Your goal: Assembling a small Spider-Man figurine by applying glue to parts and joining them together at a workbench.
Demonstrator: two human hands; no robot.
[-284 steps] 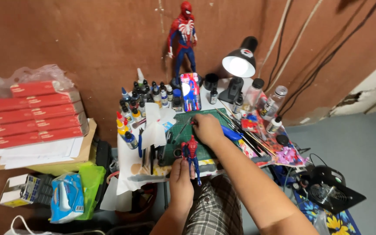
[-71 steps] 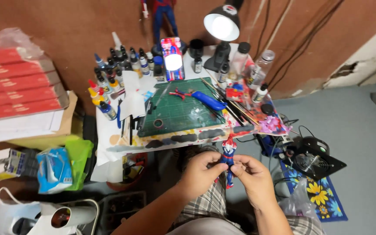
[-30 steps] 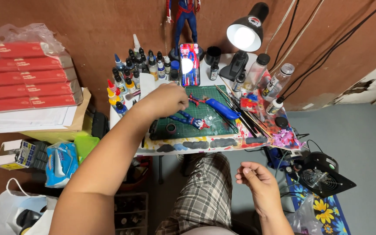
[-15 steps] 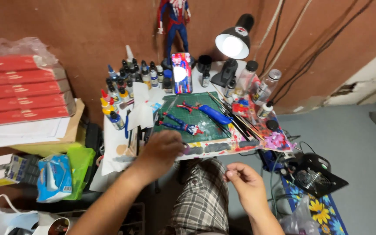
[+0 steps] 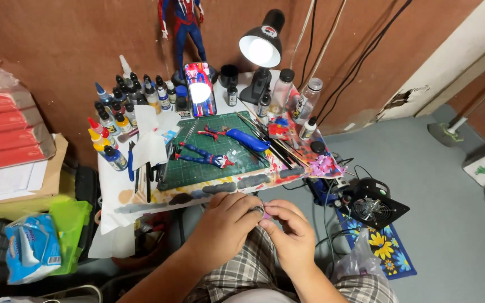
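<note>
My left hand and my right hand meet over my lap, just in front of the table's front edge. Their fingertips pinch a small round grey piece; I cannot make out what it is. A small red-and-blue action figure lies on the green cutting mat, apart from both hands. A loose red-and-blue figure part and a blue utility knife lie further back on the mat.
Several paint bottles crowd the table's back left. A phone, a lit desk lamp and a tall figure stand behind. Brushes lie at the right. Red boxes are stacked at the left; a small fan sits on the floor.
My left hand has drawn back from the cutting mat to my lap and joined my right hand on a small piece. The small figure, held earlier, now lies on the mat.
</note>
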